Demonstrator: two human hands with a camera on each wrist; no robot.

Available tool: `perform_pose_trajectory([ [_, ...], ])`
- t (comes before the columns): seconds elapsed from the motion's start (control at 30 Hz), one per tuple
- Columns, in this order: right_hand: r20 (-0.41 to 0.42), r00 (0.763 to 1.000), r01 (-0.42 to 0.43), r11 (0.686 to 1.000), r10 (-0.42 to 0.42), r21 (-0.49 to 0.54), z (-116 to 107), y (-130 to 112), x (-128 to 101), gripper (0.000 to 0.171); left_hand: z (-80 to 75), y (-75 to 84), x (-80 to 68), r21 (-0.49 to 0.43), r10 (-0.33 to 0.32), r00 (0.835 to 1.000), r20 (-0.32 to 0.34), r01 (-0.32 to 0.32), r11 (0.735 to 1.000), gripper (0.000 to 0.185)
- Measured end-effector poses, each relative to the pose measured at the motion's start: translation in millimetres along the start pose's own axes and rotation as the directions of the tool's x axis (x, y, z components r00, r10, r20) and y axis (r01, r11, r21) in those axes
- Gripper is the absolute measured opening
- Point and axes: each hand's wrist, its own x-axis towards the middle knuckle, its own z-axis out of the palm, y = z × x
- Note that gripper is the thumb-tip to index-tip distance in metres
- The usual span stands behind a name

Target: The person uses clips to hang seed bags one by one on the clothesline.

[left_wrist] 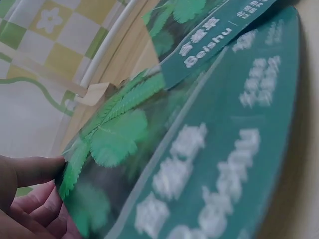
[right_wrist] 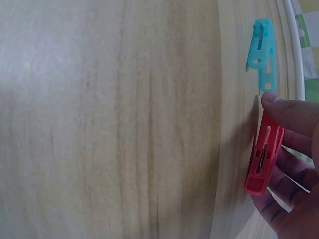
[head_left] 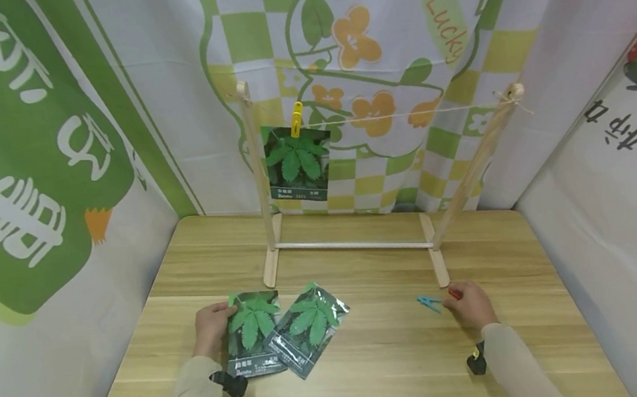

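Observation:
My left hand point(head_left: 211, 328) grips the left edge of a green seed packet point(head_left: 251, 334) lying on the wooden table point(head_left: 372, 362); the thumb point(left_wrist: 30, 169) lies on the packet point(left_wrist: 199, 164). A second seed packet point(head_left: 308, 327) overlaps it on the right. My right hand point(head_left: 471, 303) pinches a red clothespin point(right_wrist: 263, 160) just off the tabletop. A blue clothespin point(head_left: 429, 303) lies just left of that hand, also seen as the blue clothespin point(right_wrist: 262, 50) in the right wrist view.
A wooden drying rack point(head_left: 260, 185) with a string point(head_left: 403, 115) stands at the table's back. A third seed packet point(head_left: 296, 161) hangs from the string by a yellow clothespin point(head_left: 297, 119). Printed cloth walls enclose three sides.

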Motion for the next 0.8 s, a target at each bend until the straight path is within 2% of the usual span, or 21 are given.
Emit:
perform_pose_trajectory([
  [0.13, 0.019, 0.999, -0.035, 0.999, 0.034, 0.032, -3, 1, -1, 0.045, -7.0, 4.2, 0.5, 0.017, 0.012, 1.0, -0.007, -0.012, 1.0, 0.041],
  [0.33, 0.059, 0.991, -0.128, 0.984, 0.121, 0.123, -12, -8, -2, 0.047, -18.3, 9.7, -0.5, -0.005, 0.008, 0.998, -0.059, -0.008, 1.0, 0.042],
  [0.63, -0.014, 0.999, -0.045, 0.989, 0.048, 0.144, -18, -17, 2, 0.04, -25.8, 19.0, -5.9, -0.058, -0.042, 0.993, -0.114, 0.036, 0.998, 0.038],
  [0.8, -0.033, 0.999, -0.023, 0.988, 0.029, 0.153, -18, -18, 7, 0.04, -29.3, 24.7, -8.0, -0.065, -0.014, 0.99, -0.141, 0.005, 0.998, 0.038],
])
